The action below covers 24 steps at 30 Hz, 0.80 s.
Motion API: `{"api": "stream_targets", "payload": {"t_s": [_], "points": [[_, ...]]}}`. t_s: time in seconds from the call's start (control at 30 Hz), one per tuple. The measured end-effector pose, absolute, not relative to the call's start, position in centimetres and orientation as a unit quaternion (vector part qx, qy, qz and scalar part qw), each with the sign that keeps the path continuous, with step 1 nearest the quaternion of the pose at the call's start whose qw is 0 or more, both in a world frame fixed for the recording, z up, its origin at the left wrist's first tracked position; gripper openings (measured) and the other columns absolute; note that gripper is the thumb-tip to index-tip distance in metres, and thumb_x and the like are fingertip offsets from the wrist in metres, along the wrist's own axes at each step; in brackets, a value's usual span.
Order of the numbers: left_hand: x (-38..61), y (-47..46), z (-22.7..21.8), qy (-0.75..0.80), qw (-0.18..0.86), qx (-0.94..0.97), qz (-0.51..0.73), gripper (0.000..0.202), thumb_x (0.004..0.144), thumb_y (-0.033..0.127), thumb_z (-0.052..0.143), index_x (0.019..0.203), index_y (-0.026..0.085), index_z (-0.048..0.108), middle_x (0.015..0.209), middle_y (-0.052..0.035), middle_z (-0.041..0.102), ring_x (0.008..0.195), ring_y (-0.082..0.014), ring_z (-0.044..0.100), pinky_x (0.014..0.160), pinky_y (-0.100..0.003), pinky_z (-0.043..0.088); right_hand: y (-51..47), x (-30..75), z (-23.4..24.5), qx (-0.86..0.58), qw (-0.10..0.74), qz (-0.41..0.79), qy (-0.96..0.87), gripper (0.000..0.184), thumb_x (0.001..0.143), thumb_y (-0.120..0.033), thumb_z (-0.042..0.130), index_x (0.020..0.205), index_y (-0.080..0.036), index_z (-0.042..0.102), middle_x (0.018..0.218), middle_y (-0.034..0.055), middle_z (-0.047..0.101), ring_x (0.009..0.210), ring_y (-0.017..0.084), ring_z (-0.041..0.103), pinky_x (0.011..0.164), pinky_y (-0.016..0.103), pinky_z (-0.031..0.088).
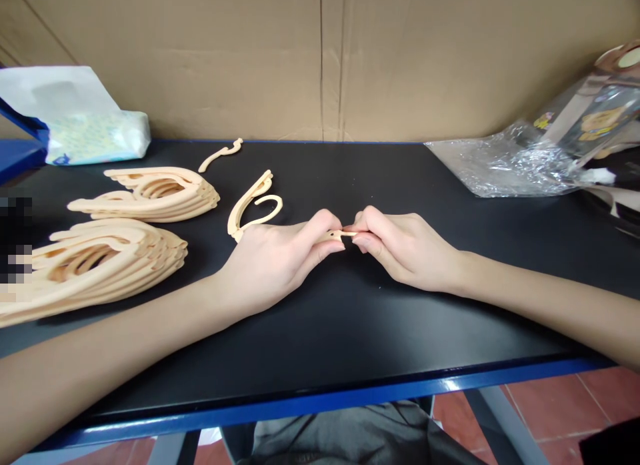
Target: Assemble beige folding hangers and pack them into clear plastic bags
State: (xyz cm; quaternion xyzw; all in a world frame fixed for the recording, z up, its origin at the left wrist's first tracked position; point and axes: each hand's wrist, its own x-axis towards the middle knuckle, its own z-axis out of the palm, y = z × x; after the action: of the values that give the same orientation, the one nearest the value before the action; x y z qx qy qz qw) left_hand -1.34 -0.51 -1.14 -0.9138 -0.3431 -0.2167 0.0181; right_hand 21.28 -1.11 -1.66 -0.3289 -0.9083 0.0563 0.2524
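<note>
My left hand is closed, thumb and forefinger pinching a beige plastic folding clothes hanger. Past my left knuckles its folded arm and curved hook stick out. Between my two hands a short stretch of beige plastic with a small dark hole shows. My right hand pinches the thin tip of that piece, fingertips almost touching those of my left. Both hands are just above the black tabletop. My palms and curled fingers hide most of the held part.
Two stacks of folded beige hangers, a rear stack and a front stack, lie at left. A loose beige hanger arm rests behind. A tissue pack stands back left, clear plastic bags back right. Cardboard lines the back.
</note>
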Motion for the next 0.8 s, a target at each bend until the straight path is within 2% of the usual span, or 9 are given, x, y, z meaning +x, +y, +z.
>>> {"api": "stream_targets", "payload": {"t_s": [0.23, 0.37, 0.57, 0.8], "points": [[-1.61, -0.46, -1.61, -0.328, -0.011, -0.913, -0.242, 0.033, 0.105, 0.046, 0.03, 0.099, 0.023, 0.053, 0.072, 0.0051, 0.07, 0.051, -0.0104, 0.061, 0.05, -0.02, 0.033, -1.4, 21.18, -1.78, -0.315, 0.249, -0.05, -0.915, 0.033, 0.106, -0.034, 0.026, 0.093, -0.017, 0.051, 0.082, 0.0045, 0.067, 0.066, 0.014, 0.061, 0.05, 0.025, 0.033], [-1.63, -0.39, -1.46, -0.333, -0.061, -0.911, -0.235, 0.032, 0.103, 0.05, 0.034, 0.104, 0.023, 0.051, 0.07, 0.0065, 0.068, 0.052, -0.0112, 0.062, 0.051, -0.018, 0.035, -1.49, 21.17, -1.58, -0.285, 0.249, -0.141, -0.915, 0.034, 0.106, -0.03, 0.028, 0.089, -0.017, 0.053, 0.079, 0.0038, 0.066, 0.065, 0.013, 0.058, 0.048, 0.027, 0.028], [-1.6, -0.3, -1.31, -0.35, -0.094, -0.912, -0.193, 0.04, 0.102, 0.056, 0.029, 0.108, 0.024, 0.051, 0.069, 0.0056, 0.067, 0.054, -0.0133, 0.062, 0.053, -0.02, 0.036, -1.61, 21.14, -1.35, -0.249, 0.216, -0.24, -0.913, 0.038, 0.105, -0.032, 0.03, 0.08, -0.018, 0.055, 0.075, 0.0031, 0.064, 0.063, 0.014, 0.052, 0.052, 0.029, 0.033], [-1.6, -0.34, -1.41, -0.338, -0.109, -0.917, -0.18, 0.038, 0.102, 0.053, 0.029, 0.103, 0.023, 0.053, 0.074, 0.0034, 0.071, 0.055, -0.0134, 0.062, 0.054, -0.021, 0.034, -1.82, 20.95, -1.12, -0.222, 0.221, -0.29, -0.904, 0.036, 0.102, -0.027, 0.038, 0.072, -0.019, 0.056, 0.066, 0.0024, 0.059, 0.059, 0.015, 0.046, 0.051, 0.03, 0.034]]}}
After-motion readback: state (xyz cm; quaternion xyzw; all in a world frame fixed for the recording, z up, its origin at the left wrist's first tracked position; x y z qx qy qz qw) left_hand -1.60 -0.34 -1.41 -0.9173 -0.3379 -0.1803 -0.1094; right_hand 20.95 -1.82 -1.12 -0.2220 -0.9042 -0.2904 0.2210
